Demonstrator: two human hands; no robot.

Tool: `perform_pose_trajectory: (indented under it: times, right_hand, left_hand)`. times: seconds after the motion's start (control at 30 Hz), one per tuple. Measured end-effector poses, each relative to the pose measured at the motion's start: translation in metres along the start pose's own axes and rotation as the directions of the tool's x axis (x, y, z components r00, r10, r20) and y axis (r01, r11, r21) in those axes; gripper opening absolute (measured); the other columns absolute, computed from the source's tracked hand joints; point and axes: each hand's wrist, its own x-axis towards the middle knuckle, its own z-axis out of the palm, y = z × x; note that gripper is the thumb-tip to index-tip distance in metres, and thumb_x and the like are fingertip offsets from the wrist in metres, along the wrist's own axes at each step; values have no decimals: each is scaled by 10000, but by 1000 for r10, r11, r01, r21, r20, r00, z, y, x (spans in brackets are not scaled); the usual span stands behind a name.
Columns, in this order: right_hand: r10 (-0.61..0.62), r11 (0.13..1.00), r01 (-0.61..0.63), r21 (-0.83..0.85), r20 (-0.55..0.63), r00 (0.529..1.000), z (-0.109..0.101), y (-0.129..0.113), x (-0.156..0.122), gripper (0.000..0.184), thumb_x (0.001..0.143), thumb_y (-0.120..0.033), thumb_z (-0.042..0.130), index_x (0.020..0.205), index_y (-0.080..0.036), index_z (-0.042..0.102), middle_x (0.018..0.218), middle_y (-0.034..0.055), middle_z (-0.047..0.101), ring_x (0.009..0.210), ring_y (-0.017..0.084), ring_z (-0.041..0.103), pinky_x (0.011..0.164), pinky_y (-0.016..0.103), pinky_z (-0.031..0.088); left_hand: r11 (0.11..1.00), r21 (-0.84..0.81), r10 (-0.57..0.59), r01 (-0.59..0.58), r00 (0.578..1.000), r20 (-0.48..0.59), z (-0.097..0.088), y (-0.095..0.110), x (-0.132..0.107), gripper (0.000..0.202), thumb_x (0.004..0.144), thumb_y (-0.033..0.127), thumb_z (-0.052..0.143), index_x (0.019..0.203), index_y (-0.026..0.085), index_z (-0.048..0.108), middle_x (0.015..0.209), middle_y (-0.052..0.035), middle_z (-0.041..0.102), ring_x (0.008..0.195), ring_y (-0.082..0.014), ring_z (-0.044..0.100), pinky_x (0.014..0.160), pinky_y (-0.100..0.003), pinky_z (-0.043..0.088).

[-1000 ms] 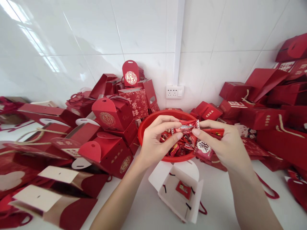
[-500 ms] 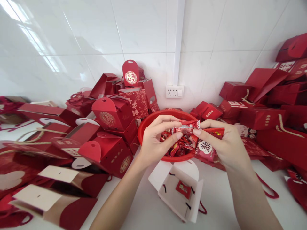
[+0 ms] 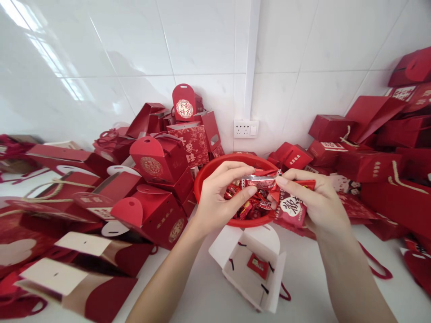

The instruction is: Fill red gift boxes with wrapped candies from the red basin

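Note:
Above the red plastic basin [image 3: 201, 179], my left hand [image 3: 217, 193] pinches one end of a small red candy packet [image 3: 261, 183] with a silver strip along its upper edge. My right hand [image 3: 319, 202] has thumb and finger on the packet's other end. Also in my right hand is a larger red candy packet [image 3: 291, 211] with a white round mark, hanging below the fingers. Many red-wrapped candies [image 3: 251, 208] fill the basin. In front of it stands an open box [image 3: 235, 280], white inside, with one small red packet [image 3: 257, 266] on its bottom.
Red gift boxes [image 3: 161, 215] with cord handles crowd the table on the left. More red boxes [image 3: 370, 166] are heaped on the right. Behind the basin, a white tiled wall [image 3: 208, 40] carries a socket [image 3: 246, 129].
Both hands stay nearly in place. The silver strip on the small packet now shows longer and straighter, and the larger packet has shifted slightly, with more of its front showing.

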Motion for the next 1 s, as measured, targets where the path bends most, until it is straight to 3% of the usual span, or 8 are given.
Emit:
perform_pose_trajectory:
  times: [0.23,0.47,0.77,1.0]
  right_hand:
    - [-47,997,48,-66,6,999,-3,0,0,251,812,-435,792,720,-208,738,668,5,674,556,129,577,518,248,449]
    - [-13,990,13,-143,2,1000,-2,-3,2,288,822,-494,764,742,-221,713,473,-66,499,369,85,364,404,253,331]
    - [-52,985,56,-161,27,998,-6,-1,4,246,840,-453,764,762,-221,735,664,-26,640,552,106,518,530,237,410]
    - [-56,983,62,-171,42,998,-6,-1,4,256,854,-451,747,756,-216,725,647,-28,613,543,102,491,511,230,387]
  left_hand:
    - [997,53,54,-54,999,-5,1,2,1,328,851,111,771,1152,238,745,1114,-73,704,1055,-190,670,956,-345,561]
    - [988,141,72,-69,997,-15,2,6,3,252,876,145,752,1115,224,748,1104,-76,713,1035,-190,682,945,-358,580]
    - [983,166,75,-73,997,-10,1,5,2,228,875,142,752,1087,224,755,1104,-72,711,1025,-185,685,933,-351,583]
    - [987,155,50,-47,999,-20,2,5,1,210,871,134,751,1065,216,753,1096,-75,706,1027,-188,683,935,-360,582]
